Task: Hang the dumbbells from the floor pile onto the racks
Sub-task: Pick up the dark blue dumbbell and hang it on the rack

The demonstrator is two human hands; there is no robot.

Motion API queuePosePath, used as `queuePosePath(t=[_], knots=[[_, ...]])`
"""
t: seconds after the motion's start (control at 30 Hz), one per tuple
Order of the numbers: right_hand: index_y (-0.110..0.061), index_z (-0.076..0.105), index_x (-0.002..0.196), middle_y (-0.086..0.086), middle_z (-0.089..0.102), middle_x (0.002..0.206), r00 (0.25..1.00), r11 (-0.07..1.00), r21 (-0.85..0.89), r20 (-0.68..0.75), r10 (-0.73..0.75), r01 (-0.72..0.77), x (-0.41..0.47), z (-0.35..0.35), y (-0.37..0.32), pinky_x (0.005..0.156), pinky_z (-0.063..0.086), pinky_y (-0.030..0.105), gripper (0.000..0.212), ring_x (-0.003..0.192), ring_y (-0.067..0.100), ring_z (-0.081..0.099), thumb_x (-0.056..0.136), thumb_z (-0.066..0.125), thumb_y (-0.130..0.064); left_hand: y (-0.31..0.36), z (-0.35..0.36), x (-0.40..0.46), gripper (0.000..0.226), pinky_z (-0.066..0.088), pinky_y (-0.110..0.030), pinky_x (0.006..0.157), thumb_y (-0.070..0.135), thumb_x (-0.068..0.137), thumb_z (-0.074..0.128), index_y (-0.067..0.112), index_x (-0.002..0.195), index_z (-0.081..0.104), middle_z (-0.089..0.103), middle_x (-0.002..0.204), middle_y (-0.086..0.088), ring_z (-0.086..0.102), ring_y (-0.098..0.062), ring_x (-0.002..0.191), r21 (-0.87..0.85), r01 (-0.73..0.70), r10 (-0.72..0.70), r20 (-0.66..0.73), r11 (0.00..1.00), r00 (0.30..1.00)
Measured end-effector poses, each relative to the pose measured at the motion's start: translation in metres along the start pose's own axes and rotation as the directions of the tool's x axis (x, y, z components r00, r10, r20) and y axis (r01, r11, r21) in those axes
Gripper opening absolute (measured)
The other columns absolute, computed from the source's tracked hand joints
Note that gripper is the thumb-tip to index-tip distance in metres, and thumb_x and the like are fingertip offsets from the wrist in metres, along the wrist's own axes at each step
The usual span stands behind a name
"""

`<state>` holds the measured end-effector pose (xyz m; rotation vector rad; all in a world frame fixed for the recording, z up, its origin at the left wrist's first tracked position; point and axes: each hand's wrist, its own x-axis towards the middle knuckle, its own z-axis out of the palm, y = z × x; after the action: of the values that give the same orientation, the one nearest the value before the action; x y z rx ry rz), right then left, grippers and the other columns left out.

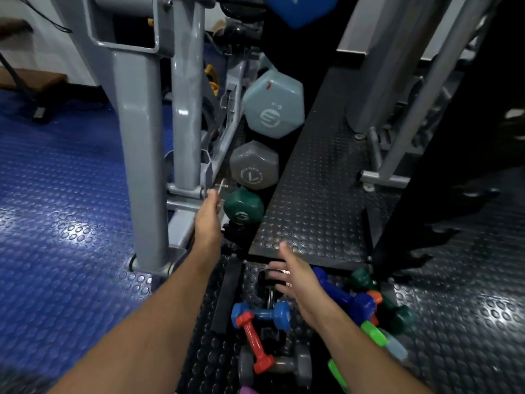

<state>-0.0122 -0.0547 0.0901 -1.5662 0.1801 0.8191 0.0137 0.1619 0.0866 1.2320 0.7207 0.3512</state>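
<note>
Dumbbells (284, 331) lie piled below us; our right hand (295, 282) is spread open above them, our left hand (208, 214) reaches the rack (216, 191), its hold unclear to us.

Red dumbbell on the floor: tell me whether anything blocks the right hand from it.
Nothing visible does. The red dumbbell lies on top of the pile, leaning over a blue dumbbell; the right hand hovers open above.

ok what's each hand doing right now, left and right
Left hand: reaching at the rack beside the green dumbbell; fingers hidden, so grip cannot be told.
Right hand: open, fingers spread above the floor pile, holding nothing.
</note>
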Motion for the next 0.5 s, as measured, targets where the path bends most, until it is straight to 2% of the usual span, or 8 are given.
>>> queuePosePath(t=[0.1, 0.2, 0.27, 0.33, 0.4, 0.43, 0.5], knots=[[-0.031, 0.063, 0.11, -0.003, 0.07, 0.118, 0.998, 0.993, -0.119, -0.062, 0.011, -0.018, -0.006, -0.03, 0.024, 0.099, 0.053, 0.034, 0.029, 0.107, 0.011, 0.066, 0.101, 0.055, -0.057, -0.035, -0.002, -0.028, 0.076, 0.035, -0.046, 0.12, 0.071, 0.084, 0.051, 0.023, 0.143, 0.059, 0.063, 0.141, 0.005, 0.055, -0.014, 0.133, -0.042, 0.028, -0.032, -0.106, 0.999, 0.994], [-0.029, 0.071, 0.103, -0.002, 0.074, 0.108, 0.987, 0.972, -0.233, -0.159, -0.001, -0.037, -0.006, -0.067, 0.052, 0.083, 0.051, 0.029, 0.025, 0.097, 0.013, 0.067, 0.096, 0.066, -0.052, -0.054, 0.007, -0.067, 0.063, 0.035, -0.044, 0.12, 0.059, 0.099, 0.044, 0.019, 0.146, 0.054, 0.059, 0.145, -0.001, 0.053, -0.019, 0.135, -0.107, 0.092, -0.105, -0.126, 0.99, 0.986], [-0.028, 0.072, 0.103, -0.004, 0.075, 0.104, 0.968, 0.95, -0.308, -0.249, -0.032, -0.048, -0.003, -0.094, 0.069, 0.089, 0.052, 0.032, 0.022, 0.1, 0.015, 0.069, 0.093, 0.072, -0.047, -0.079, 0.013, -0.084, 0.069, 0.029, -0.044, 0.123, 0.063, 0.098, 0.042, 0.02, 0.151, 0.048, 0.052, 0.152, 0.001, 0.046, -0.018, 0.141, -0.116, 0.186, -0.199, -0.116, 0.976, 0.973], [-0.019, 0.073, 0.114, -0.002, 0.075, 0.105, 0.94, 0.93, -0.36, -0.336, -0.051, -0.078, -0.005, -0.12, 0.079, 0.098, 0.052, 0.035, 0.029, 0.102, 0.018, 0.07, 0.093, 0.075, -0.039, -0.121, 0.019, -0.085, 0.084, 0.033, -0.048, 0.121, 0.082, 0.083, 0.047, 0.026, 0.146, 0.054, 0.057, 0.147, 0.004, 0.052, -0.021, 0.136, -0.045, 0.265, -0.269, -0.106, 0.963, 0.957], [-0.014, 0.07, 0.118, 0.003, 0.074, 0.105, 0.91, 0.898, -0.426, -0.406, -0.079, -0.112, -0.01, -0.142, 0.082, 0.095, 0.052, 0.036, 0.031, 0.1, 0.022, 0.069, 0.094, 0.074, -0.033, -0.158, 0.029, -0.086, 0.085, 0.04, -0.051, 0.115, 0.088, 0.075, 0.048, 0.029, 0.135, 0.063, 0.066, 0.136, 0.003, 0.06, -0.023, 0.127, 0.1, 0.29, -0.286, -0.048, 0.952, 0.957], [-0.014, 0.069, 0.119, 0.005, 0.073, 0.105, 0.898, 0.882, -0.455, -0.429, -0.095, -0.124, -0.01, -0.151, 0.083, 0.09, 0.052, 0.035, 0.031, 0.1, 0.025, 0.068, 0.094, 0.073, -0.032, -0.155, 0.039, -0.096, 0.082, 0.041, -0.05, 0.115, 0.083, 0.078, 0.048, 0.025, 0.135, 0.063, 0.066, 0.136, 0.002, 0.06, -0.023, 0.126, 0.176, 0.298, -0.3, -0.015, 0.938, 0.954], [-0.012, 0.067, 0.121, 0.009, 0.071, 0.107, 0.888, 0.85, -0.506, -0.446, -0.113, -0.147, -0.007, -0.172, 0.091, 0.082, 0.046, 0.031, 0.036, 0.101, 0.029, 0.067, 0.093, 0.074, -0.033, -0.151, 0.062, -0.11, 0.066, 0.039, -0.039, 0.114, 0.062, 0.095, 0.052, 0.017, 0.142, 0.056, 0.06, 0.137, 0.005, 0.055, -0.017, 0.127, 0.296, 0.266, -0.295, 0.057, 0.917, 0.954]])
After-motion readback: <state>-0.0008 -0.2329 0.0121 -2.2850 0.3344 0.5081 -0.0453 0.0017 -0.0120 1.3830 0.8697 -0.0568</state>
